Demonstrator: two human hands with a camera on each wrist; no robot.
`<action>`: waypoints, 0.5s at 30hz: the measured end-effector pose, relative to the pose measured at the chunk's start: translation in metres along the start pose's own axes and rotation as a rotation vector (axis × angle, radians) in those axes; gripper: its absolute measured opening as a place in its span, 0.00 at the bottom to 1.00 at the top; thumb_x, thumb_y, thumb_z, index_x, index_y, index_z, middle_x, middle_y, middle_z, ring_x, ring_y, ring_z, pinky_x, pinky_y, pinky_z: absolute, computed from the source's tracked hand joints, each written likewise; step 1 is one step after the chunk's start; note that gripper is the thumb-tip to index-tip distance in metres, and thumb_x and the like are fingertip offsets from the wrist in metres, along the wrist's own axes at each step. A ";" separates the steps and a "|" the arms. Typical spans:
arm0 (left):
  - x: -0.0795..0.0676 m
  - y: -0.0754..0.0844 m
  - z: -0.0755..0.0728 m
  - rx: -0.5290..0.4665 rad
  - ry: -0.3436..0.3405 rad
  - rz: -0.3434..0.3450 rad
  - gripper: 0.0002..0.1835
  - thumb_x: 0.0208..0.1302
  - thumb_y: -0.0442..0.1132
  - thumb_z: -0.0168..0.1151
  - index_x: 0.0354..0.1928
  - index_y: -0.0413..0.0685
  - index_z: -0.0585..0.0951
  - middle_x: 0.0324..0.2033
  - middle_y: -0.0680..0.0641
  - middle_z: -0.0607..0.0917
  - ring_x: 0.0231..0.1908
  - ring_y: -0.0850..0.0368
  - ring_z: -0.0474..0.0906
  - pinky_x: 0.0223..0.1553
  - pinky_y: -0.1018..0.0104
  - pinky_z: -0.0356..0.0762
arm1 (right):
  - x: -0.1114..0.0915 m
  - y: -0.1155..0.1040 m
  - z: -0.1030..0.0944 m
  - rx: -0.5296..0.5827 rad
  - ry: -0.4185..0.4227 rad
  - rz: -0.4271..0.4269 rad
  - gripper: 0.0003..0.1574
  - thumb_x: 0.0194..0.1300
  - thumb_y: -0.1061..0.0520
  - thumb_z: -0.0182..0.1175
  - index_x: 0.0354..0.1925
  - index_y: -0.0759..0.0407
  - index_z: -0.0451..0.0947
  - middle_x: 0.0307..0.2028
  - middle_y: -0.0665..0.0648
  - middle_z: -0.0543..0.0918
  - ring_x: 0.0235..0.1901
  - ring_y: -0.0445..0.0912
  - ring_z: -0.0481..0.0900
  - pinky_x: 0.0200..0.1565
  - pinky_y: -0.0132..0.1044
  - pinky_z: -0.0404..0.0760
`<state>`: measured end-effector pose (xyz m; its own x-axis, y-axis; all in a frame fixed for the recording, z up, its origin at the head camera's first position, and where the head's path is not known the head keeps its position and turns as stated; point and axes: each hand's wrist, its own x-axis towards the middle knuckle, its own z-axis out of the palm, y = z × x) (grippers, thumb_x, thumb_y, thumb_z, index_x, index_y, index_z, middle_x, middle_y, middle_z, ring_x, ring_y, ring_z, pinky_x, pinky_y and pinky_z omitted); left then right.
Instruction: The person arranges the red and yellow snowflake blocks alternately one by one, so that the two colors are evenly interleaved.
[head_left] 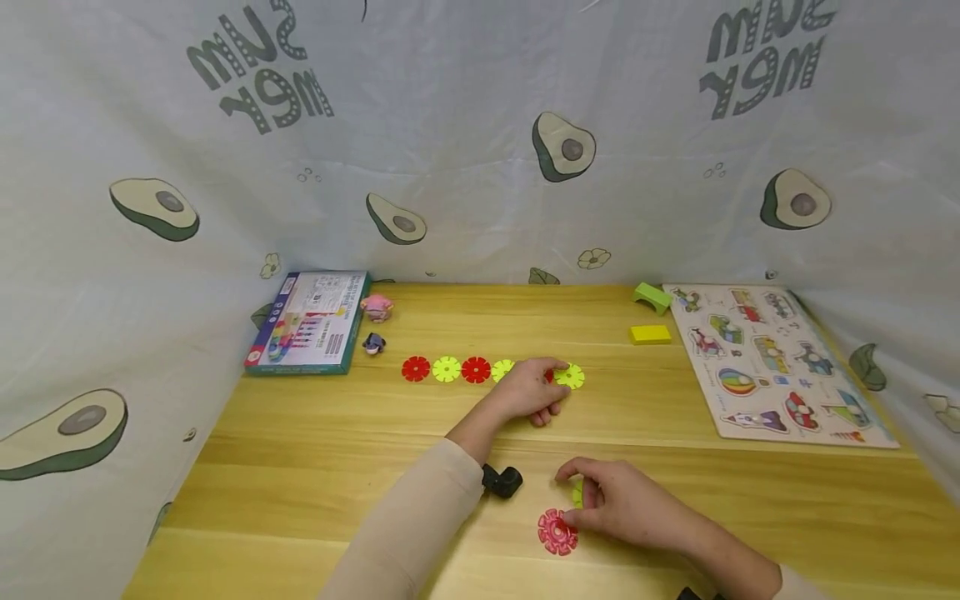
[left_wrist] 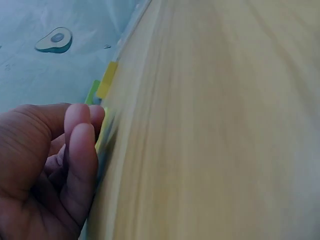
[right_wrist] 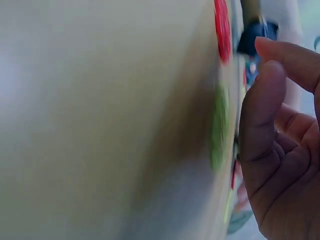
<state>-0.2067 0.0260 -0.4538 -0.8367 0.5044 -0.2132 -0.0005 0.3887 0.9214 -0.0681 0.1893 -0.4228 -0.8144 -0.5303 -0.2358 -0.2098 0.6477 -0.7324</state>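
Observation:
A row of notched plastic snowflake discs, alternating red and yellow-green, lies across the table. My left hand is at its right end, thumb and index finger at opposite edges of the last yellow-green disc; it covers part of the row. In the left wrist view, that disc's yellow edge shows behind the fingertips. Nearer me, my right hand hovers with thumb and index finger apart, nothing between them. Below it lie a partly hidden yellow-green disc and a pinkish-red disc, beside the thumb tip.
A boxed set lies at the back left, with a pink figurine and a small purple-grey figurine beside it. At the back right are a green arch block, a yellow block and a picture puzzle board. A printed curtain hangs behind.

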 end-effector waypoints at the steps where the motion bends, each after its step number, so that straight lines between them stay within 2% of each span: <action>1: 0.002 0.001 0.002 -0.004 0.001 0.000 0.23 0.63 0.41 0.60 0.60 0.56 0.71 0.16 0.44 0.80 0.11 0.52 0.76 0.16 0.59 0.79 | -0.002 -0.001 0.003 0.002 -0.018 -0.017 0.23 0.53 0.43 0.67 0.45 0.47 0.75 0.19 0.43 0.73 0.18 0.35 0.69 0.19 0.29 0.69; 4: 0.008 0.002 0.008 -0.002 0.022 -0.011 0.24 0.63 0.40 0.60 0.61 0.56 0.70 0.15 0.44 0.80 0.11 0.52 0.76 0.15 0.59 0.79 | -0.007 -0.003 0.011 0.008 -0.060 -0.039 0.24 0.53 0.45 0.68 0.48 0.47 0.74 0.18 0.42 0.72 0.17 0.33 0.68 0.18 0.28 0.69; 9: 0.011 0.004 0.014 0.024 0.057 -0.048 0.24 0.63 0.40 0.60 0.62 0.57 0.69 0.13 0.45 0.80 0.10 0.53 0.75 0.14 0.59 0.78 | -0.010 -0.004 0.019 -0.025 -0.063 -0.024 0.27 0.52 0.45 0.68 0.50 0.46 0.74 0.17 0.41 0.70 0.16 0.33 0.66 0.18 0.27 0.67; 15: 0.011 0.005 0.018 0.031 0.070 -0.062 0.24 0.64 0.39 0.59 0.62 0.58 0.69 0.13 0.45 0.79 0.09 0.54 0.75 0.14 0.60 0.78 | -0.010 -0.006 0.021 -0.070 -0.054 -0.011 0.23 0.52 0.43 0.68 0.46 0.42 0.73 0.17 0.41 0.69 0.16 0.33 0.64 0.18 0.27 0.64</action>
<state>-0.2062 0.0473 -0.4574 -0.8717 0.4239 -0.2458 -0.0377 0.4420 0.8962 -0.0471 0.1794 -0.4301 -0.7818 -0.5650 -0.2637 -0.2570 0.6774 -0.6893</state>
